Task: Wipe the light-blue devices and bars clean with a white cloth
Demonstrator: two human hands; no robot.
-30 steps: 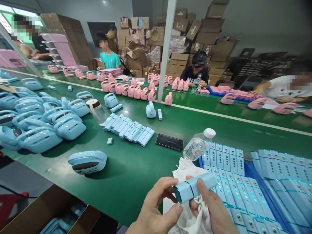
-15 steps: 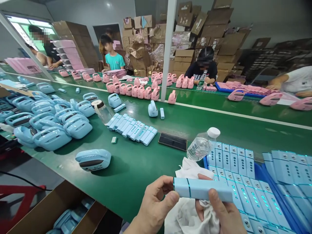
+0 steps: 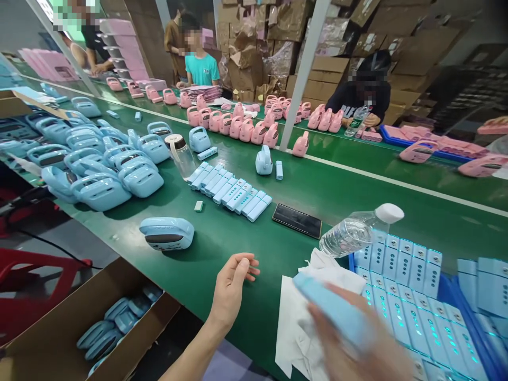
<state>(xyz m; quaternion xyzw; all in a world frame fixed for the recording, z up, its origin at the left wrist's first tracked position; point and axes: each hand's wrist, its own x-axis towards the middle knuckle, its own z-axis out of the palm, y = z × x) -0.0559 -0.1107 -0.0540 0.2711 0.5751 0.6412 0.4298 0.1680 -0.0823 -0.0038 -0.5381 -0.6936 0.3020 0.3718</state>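
Observation:
My right hand [image 3: 353,328], smeared by motion, is closed around a light-blue oblong plastic stick [image 3: 331,307] above a white cloth [image 3: 296,323]. My left hand [image 3: 235,280] is over the green table with fingers loosely bent and apart, holding nothing that I can see. To the right, a blue tray [image 3: 470,317] carries rows of similar light-blue sticks [image 3: 405,312] with teal buttons. Left of my hands lies a light-blue handled case [image 3: 166,234] on its side. A row of light-blue sticks [image 3: 230,190] lies farther back on the table.
A clear water bottle [image 3: 353,233] leans by the tray, near a black phone [image 3: 297,220]. Many blue handled cases [image 3: 103,164] crowd the left; a drinking bottle [image 3: 180,156] stands beside them. Below the edge is an open carton [image 3: 47,344]. Co-workers sit across the table.
My left hand has let go of the light-blue stick and moved left. My right hand keeps it, now tilted and lower over the cloth. The camera view has shifted.

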